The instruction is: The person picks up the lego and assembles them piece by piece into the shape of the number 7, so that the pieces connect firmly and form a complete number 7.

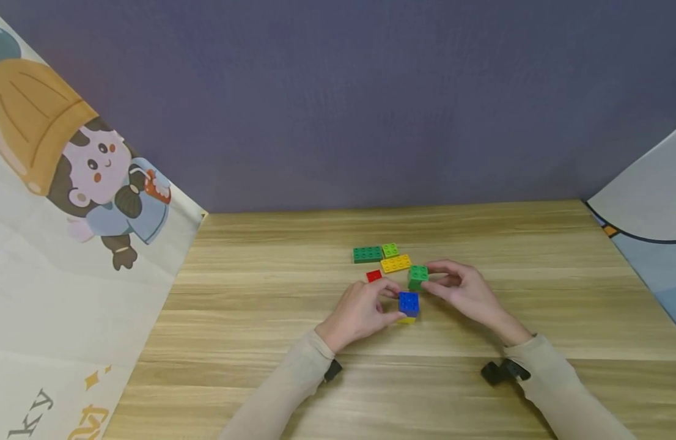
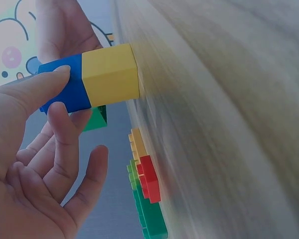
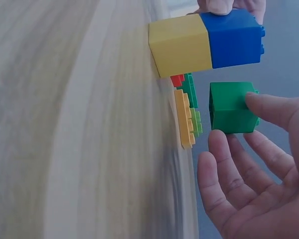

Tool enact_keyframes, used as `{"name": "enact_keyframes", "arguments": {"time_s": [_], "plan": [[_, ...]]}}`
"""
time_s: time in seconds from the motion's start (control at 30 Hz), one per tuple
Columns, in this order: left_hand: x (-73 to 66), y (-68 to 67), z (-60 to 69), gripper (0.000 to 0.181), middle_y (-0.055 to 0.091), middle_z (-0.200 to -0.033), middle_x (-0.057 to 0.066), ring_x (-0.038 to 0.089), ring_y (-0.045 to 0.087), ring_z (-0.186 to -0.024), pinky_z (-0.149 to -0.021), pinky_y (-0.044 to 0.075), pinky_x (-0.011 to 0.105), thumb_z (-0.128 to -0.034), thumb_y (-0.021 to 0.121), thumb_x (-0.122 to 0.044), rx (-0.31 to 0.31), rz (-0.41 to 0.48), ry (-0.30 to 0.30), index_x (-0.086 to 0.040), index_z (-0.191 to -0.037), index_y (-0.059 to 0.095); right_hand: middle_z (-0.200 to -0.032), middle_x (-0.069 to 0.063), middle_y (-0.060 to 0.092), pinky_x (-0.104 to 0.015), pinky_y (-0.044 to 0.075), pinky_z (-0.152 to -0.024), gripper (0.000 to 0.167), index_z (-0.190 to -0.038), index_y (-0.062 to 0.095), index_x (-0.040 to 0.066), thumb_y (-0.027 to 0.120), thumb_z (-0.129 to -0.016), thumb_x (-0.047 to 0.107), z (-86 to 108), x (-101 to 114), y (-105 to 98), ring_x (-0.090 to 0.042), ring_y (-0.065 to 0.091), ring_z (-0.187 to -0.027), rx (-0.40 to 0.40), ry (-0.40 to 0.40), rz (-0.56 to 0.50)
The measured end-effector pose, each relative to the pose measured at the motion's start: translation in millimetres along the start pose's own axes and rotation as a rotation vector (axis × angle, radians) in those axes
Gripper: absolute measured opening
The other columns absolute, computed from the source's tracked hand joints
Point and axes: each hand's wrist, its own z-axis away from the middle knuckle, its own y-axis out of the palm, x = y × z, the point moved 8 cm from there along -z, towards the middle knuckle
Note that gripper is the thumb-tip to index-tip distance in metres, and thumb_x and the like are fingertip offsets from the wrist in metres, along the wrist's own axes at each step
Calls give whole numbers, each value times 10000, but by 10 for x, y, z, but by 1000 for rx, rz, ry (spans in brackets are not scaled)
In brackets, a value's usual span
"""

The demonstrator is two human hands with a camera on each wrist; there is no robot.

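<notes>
My left hand (image 1: 361, 310) pinches a blue brick (image 1: 409, 302) between thumb and fingers. That brick sits on top of a yellow cube-shaped brick (image 2: 112, 74), whose base meets the table in the left wrist view. With thumb and fingertips, my right hand (image 1: 470, 293) holds a green brick (image 3: 233, 107) off the table, studs up and hollow underside down. The green brick is apart from the blue and yellow stack, slightly beyond it in the head view.
Beyond the hands lie a flat yellow brick (image 1: 395, 263), a dark green brick (image 1: 367, 254), a small lime brick (image 1: 390, 249) and a red brick (image 1: 373, 275), partly behind the left hand. The wooden table (image 1: 250, 293) ends at a dark upright panel (image 1: 371, 110).
</notes>
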Motion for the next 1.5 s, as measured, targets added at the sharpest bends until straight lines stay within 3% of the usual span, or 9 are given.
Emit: {"name": "enact_keyframes", "arguments": {"time_s": [0.7,1.5], "plan": [[21,2,-49,385,812,-1200,24,-44,603,-618,-583,497,169,-921,864,-304,-10,1,-11,-151,-1244,721,-1342,-162,718,-340,629,-785,486,-1428,654,118,761,-1007,336,39,75,-68,-234,754,-1054,10,0,-13],[18,7,-41,393,806,-1211,16,-52,594,-637,-597,492,152,-922,863,-318,-14,-21,0,-150,-1250,726,-1320,-146,728,-251,605,-770,432,-1391,674,95,763,-1009,279,142,232,-100,-84,732,-949,-51,-59,0]]}}
